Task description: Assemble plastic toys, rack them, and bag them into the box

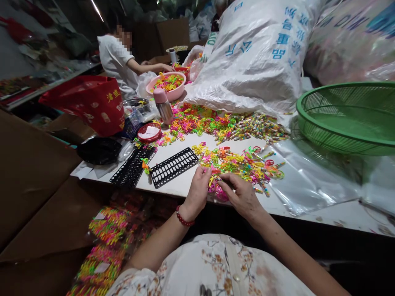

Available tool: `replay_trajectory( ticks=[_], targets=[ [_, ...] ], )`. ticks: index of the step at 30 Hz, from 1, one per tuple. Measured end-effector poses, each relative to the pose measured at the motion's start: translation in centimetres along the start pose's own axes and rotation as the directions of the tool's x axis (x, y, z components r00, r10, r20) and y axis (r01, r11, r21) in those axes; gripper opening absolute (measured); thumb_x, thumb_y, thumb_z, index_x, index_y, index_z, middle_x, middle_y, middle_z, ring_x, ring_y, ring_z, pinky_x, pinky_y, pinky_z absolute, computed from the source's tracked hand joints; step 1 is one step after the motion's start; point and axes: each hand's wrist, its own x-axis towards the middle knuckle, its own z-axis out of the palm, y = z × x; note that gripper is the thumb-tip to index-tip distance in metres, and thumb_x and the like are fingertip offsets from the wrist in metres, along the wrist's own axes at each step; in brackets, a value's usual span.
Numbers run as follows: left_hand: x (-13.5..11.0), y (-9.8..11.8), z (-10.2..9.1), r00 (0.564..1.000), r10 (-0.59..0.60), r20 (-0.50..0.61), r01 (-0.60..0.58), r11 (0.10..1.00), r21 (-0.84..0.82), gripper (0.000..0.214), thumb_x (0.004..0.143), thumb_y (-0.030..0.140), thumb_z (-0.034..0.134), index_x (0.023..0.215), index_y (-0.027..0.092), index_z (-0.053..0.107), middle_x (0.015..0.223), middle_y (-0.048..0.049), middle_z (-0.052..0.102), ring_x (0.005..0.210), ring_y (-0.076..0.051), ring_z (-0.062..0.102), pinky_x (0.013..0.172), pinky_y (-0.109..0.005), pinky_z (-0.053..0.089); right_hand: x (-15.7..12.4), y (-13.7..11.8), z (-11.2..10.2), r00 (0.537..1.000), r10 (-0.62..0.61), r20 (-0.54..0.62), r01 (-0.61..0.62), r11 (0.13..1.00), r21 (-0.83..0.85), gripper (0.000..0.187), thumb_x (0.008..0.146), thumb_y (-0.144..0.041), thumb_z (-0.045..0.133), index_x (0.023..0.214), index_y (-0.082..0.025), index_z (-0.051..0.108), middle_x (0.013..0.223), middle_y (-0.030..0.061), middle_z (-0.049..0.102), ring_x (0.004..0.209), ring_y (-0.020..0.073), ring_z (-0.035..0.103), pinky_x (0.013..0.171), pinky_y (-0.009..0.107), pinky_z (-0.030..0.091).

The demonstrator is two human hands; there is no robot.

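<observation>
My left hand [197, 190], with a red bead bracelet at the wrist, is closed in a pinch at the table's front edge. Facing it, my right hand [242, 195] also pinches, its fingertips close to the left ones. Between them is a small, brightly coloured plastic piece [217, 179]; its exact kind is partly hidden by the fingers. Just beyond lies a loose pile of plastic pieces [237, 162] in pink, yellow, green and orange, some with patterned sticks. A black slotted plastic rack [174, 167] lies left of the pile.
A second black rack [131, 166], a red basket [149, 132] and a pink-capped flask [163, 107] stand left. Behind are a larger pile [200, 123], a pink basin [175, 93] and a white sack [247, 61]. A green basket [345, 123] and clear bags [311, 185] are right. Another person [115, 61] works far left.
</observation>
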Motion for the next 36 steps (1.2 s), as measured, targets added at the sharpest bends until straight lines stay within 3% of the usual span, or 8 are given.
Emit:
replay_trajectory(
  ticks=[6,14,22,25,30,36],
  targets=[
    [0.2,-0.6,0.0,0.999,0.036,0.0,-0.036,0.988,0.148,0.029,0.088,0.048,0.057,0.084,0.019,0.053,0.081,-0.0004,0.056,0.075,-0.014,0.051,0.072,-0.027,0.042,-0.3,0.0,-0.1,0.999,-0.029,-0.019,0.03,0.999,0.039,0.012,0.091,-0.023,0.058,0.1,-0.02,0.065,0.091,0.0042,0.07,0.081,0.0169,0.066,0.075,0.028,0.05],
    [0.5,-0.4,0.0,0.999,-0.047,0.004,0.046,0.983,0.176,0.034,0.083,0.05,0.059,0.075,0.019,0.048,0.071,0.002,0.05,0.066,-0.012,0.045,0.061,-0.024,0.039,-0.5,-1.0,0.3,0.989,-0.145,-0.023,0.146,0.988,0.055,0.011,0.091,-0.017,0.056,0.096,-0.022,0.064,0.084,0.0037,0.067,0.077,0.0164,0.062,0.07,0.028,0.048],
    [0.7,-0.6,-0.4,0.993,-0.112,0.033,0.109,0.99,0.093,0.032,0.081,0.046,0.061,0.074,0.019,0.044,0.067,0.0051,0.043,0.058,-0.01,0.036,0.052,-0.022,0.031,0.0,-1.2,0.8,0.997,-0.06,0.039,0.056,0.993,0.106,0.008,0.089,-0.018,0.056,0.091,-0.02,0.064,0.08,0.0022,0.064,0.073,0.0145,0.058,0.069,0.027,0.045],
    [0.7,-0.5,-0.7,0.997,-0.061,0.05,0.053,0.989,0.139,0.033,0.084,0.044,0.06,0.071,0.019,0.043,0.066,0.0051,0.041,0.057,-0.009,0.034,0.053,-0.022,0.031,-0.2,-1.4,0.8,0.999,-0.053,0.011,0.051,0.993,0.106,0.008,0.09,-0.019,0.056,0.089,-0.02,0.064,0.079,0.0017,0.064,0.072,0.0143,0.058,0.069,0.026,0.045],
    [1.1,-0.4,-0.5,0.986,0.16,0.044,-0.166,0.944,0.285,0.03,0.091,0.046,0.053,0.077,0.02,0.047,0.07,0.0036,0.044,0.063,-0.011,0.039,0.061,-0.024,0.035,-0.1,-1.6,0.0,0.997,0.044,-0.064,-0.028,0.973,0.229,0.013,0.091,-0.024,0.057,0.097,-0.021,0.067,0.086,0.003,0.07,0.078,0.0151,0.064,0.073,0.027,0.05],
    [1.7,-0.7,0.3,0.993,0.04,0.115,-0.061,0.98,0.19,0.035,0.09,0.048,0.053,0.071,0.019,0.046,0.068,0.0025,0.044,0.063,-0.012,0.04,0.059,-0.025,0.036,0.1,-1.4,-0.7,0.999,-0.009,-0.034,0.015,0.984,0.177,0.013,0.09,-0.022,0.058,0.098,-0.022,0.068,0.088,0.0039,0.07,0.081,0.0168,0.065,0.076,0.03,0.05]
  ],
)
